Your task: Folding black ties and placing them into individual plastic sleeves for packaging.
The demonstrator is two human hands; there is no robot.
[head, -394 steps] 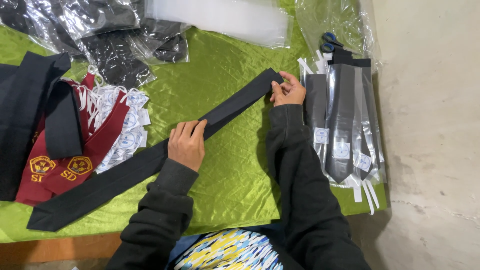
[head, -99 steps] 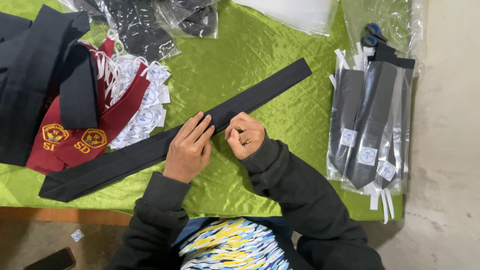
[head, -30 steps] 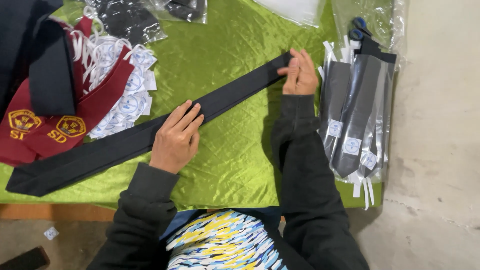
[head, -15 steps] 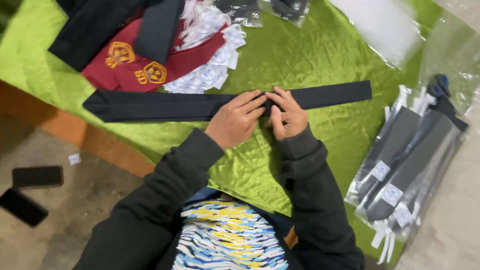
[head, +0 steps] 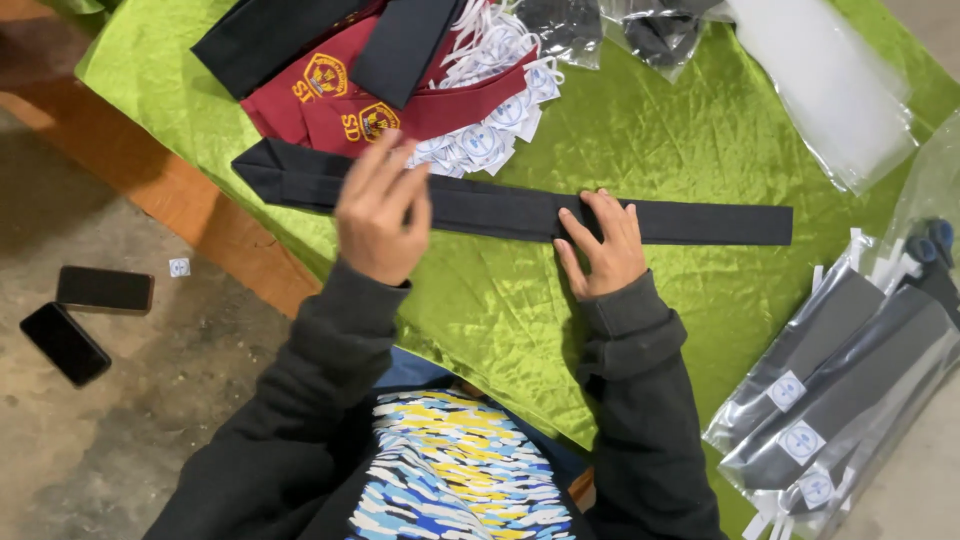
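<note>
Head view, tie: so there's a long dark tie (head: pixel 690 223) laid flat on the green cloth (head: pixel 500 310), pointed end at the left near the table edge, square-cut end off to the right.

Head view, long axis: runs left to right across the cloth, tipped just a touch, straight out in front of the person, so both hands meet it from the near side.

Head view, right hand: the right hand (head: pixel 603 245) is flat and open, palm down, fingers spread on the tie around its middle. Pressing, not gripping.

Head view, left hand: the left hand (head: pixel 381 208) is over the tie's left part, fingers loosely together and pointing away. Looks a bit lifted and blurred, so can't tell if it touches the fabric; it's not closed on anything.

Head view, which hand is nearer: right hand is actually on the tie; left hand covers the stretch toward the pointed end.

Head view, around it: maroon ties with gold crests (head: pixel 400 110) and white labels (head: pixel 490 135) just beyond the left hand, bagged dark ties (head: pixel 850 390) well off to the right, empty clear bags (head: pixel 830 90) at the top.

Head view, floor: two dark phones (head: pixel 85 310) lie on the floor left of the table.
</note>
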